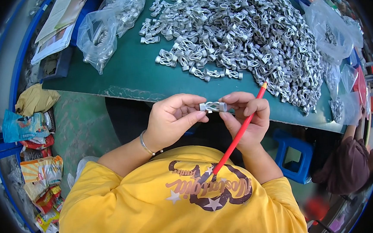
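Between my two hands, just off the near edge of the green table point(132, 86), is a small silver metal piece point(213, 107) with ribbed round ends and a twisted open middle. My left hand point(171, 119) pinches its left end between thumb and fingers. The right end sits in the fingertips of my right hand point(249, 118). That same hand also has a long red pencil point(239, 135) tucked through its fingers, slanting from upper right to lower left. Beyond my hands a big heap of similar silver pieces point(250, 38) spreads over the table.
Clear plastic bags point(99, 36) with metal parts lie at the table's left, beside papers point(59, 28). More bags point(329, 30) stand on the right. A blue stool point(293, 154) is under the table's right side. Another person point(345, 161) sits at right. Colourful packages point(43, 170) fill a left rack.
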`<act>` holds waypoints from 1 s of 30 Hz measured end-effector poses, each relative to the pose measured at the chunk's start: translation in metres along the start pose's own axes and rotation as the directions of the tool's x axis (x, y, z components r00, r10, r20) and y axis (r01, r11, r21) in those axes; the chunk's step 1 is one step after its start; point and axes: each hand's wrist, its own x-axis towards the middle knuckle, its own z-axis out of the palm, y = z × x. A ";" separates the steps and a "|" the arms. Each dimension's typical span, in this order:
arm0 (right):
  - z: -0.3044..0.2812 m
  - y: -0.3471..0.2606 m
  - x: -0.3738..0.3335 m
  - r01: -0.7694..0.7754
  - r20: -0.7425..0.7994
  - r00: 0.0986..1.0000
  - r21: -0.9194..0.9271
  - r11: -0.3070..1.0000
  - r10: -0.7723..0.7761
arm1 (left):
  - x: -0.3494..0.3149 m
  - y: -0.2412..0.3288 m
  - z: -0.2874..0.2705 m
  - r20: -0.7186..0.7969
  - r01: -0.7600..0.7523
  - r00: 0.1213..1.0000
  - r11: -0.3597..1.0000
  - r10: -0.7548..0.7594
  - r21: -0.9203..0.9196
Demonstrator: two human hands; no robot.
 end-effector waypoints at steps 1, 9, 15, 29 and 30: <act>0.000 -0.001 0.000 0.055 0.050 0.997 -0.076 0.996 -0.052 | -0.001 -0.003 -0.002 0.016 0.051 0.999 0.998 -0.051 -0.027; 0.008 -0.004 0.004 0.200 0.228 0.961 -0.189 0.961 -0.155 | -0.005 -0.012 -0.004 0.070 0.143 0.989 0.957 -0.129 -0.254; -0.014 0.009 0.031 0.273 0.181 0.962 -0.700 0.660 -0.206 | -0.024 -0.029 -0.025 0.123 0.424 0.902 0.903 -0.414 -0.070; -0.005 -0.003 0.027 -0.475 -0.054 0.875 0.087 0.876 0.480 | -0.005 0.005 -0.006 0.026 0.157 0.987 0.980 -0.155 -0.123; -0.004 -0.003 0.025 -0.478 -0.024 0.874 0.146 0.866 0.486 | 0.000 0.006 -0.003 -0.036 0.133 0.989 0.978 -0.140 -0.163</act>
